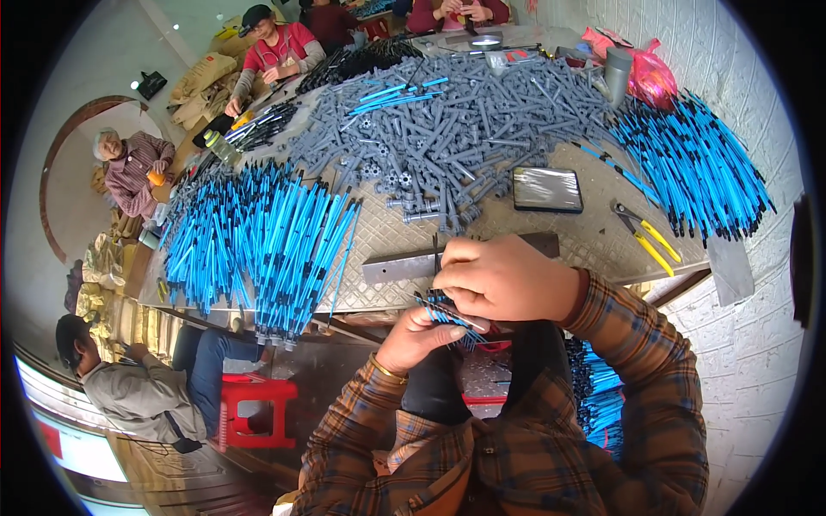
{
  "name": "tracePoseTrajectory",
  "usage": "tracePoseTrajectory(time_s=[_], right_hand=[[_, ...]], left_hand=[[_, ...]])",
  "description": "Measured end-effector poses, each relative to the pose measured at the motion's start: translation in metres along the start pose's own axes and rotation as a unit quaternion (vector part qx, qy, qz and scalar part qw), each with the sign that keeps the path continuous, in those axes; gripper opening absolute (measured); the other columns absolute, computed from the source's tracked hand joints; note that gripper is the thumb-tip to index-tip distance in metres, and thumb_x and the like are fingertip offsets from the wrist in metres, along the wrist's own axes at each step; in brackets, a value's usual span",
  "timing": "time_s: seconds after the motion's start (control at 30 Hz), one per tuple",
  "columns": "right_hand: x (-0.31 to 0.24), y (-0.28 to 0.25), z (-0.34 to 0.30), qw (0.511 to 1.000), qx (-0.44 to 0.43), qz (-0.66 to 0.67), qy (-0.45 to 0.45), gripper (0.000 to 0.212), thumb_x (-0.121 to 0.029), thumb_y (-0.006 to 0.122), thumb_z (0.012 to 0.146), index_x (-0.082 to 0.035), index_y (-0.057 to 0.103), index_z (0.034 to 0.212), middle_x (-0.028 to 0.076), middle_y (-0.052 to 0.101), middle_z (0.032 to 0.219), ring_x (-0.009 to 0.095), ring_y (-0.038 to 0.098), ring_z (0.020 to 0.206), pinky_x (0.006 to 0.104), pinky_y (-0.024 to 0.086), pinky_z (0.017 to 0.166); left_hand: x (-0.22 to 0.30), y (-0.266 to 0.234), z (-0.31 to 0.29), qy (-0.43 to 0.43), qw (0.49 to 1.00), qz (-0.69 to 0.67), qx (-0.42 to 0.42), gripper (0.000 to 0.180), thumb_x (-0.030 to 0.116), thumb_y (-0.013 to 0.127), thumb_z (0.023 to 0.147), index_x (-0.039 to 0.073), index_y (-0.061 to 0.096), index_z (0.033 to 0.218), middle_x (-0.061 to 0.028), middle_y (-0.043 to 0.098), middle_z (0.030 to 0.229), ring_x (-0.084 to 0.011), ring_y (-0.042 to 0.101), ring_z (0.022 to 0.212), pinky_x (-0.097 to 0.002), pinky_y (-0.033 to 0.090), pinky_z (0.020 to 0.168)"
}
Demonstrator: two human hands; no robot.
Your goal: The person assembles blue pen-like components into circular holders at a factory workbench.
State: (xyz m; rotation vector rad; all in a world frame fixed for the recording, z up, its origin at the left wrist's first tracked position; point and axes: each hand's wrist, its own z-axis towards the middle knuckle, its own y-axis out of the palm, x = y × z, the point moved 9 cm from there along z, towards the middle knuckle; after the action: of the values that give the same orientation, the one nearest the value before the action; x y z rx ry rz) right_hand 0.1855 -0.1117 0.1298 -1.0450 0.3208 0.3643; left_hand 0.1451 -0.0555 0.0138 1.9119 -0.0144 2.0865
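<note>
My left hand [419, 341] is closed around several thin blue-and-black rods [469, 335], just off the table's near edge above my lap. Directly above it, my right hand [508, 279] has its fingers pinched together. A thin dark piece [436, 254] sticks up by its fingertips; whether it is a separate rod I cannot tell. A slim silvery rod end [460, 315] shows between the two hands. Behind my right hand a flat metal bar [397, 267] lies along the table's near edge, partly hidden by the hand.
Grey plastic connectors [447, 120] are heaped mid-table. Blue rod bundles lie left [258, 241] and right [688, 168]. Nearer are yellow-handled pliers [645, 236] and a black-rimmed shallow box [547, 189]. Several people sit around; a red stool [258, 408] stands at lower left.
</note>
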Motion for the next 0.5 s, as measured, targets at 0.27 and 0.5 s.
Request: tracePoseTrajectory(time_s=[0.27,0.5], right_hand=[[0.012,-0.003,0.004,0.998,0.036,0.045,0.024,0.014,-0.016,0.058,0.078,-0.005,0.059,0.087,0.009,0.053,0.083,0.028,0.056,0.067,0.0359,0.045,0.058],[0.010,0.005,0.016,1.000,0.004,0.013,0.025,0.012,-0.016,0.059,0.077,-0.006,0.059,0.084,0.009,0.053,0.078,0.029,0.055,0.065,0.0363,0.044,0.057]], left_hand=[[0.002,-0.002,0.006,-0.026,1.000,0.014,0.010,0.020,0.003,0.055,0.085,0.002,0.062,0.104,-0.0038,0.063,0.101,-0.0130,0.055,0.100,-0.0290,0.040,0.091],[0.002,0.000,0.006,-0.009,0.995,0.099,-0.004,0.020,0.003,0.056,0.085,0.003,0.062,0.103,-0.0025,0.063,0.101,-0.0107,0.056,0.096,-0.0271,0.044,0.086]])
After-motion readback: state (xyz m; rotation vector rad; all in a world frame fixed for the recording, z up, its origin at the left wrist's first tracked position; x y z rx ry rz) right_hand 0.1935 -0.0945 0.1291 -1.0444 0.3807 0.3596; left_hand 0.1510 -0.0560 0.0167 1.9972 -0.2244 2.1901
